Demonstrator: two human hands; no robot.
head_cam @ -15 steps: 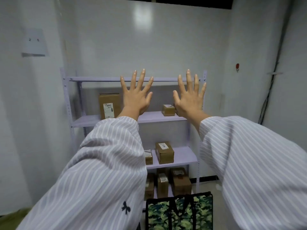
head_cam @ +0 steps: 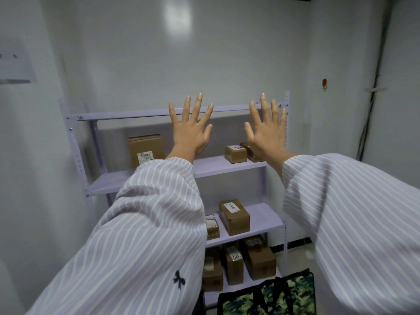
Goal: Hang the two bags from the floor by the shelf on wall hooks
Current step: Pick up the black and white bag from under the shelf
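- Both arms are stretched forward at mid-frame. The left hand (head_cam: 191, 130) and the right hand (head_cam: 267, 133) are spread wide, backs to the camera, holding nothing.
- A camouflage bag (head_cam: 270, 296) with dark handles stands on the floor at the bottom edge, right of centre, in front of the purple shelf (head_cam: 229, 168) loaded with cardboard boxes (head_cam: 234, 217).
- Only one bag shows clearly. A dark sliver at the bottom edge beside the left sleeve may be the second, but I cannot tell.
- One hook (head_cam: 325, 85) with a red top sits on the wall at the upper right, well apart from the bag. No second hook is visible.
- Risks, as I judge them: with the hands raised far above the bag, nothing has been picked up yet; bending down in this tight corner could knock the sleeves against boxes on the lower shelves. A soft handle may slip off so small a hook if not seated fully.
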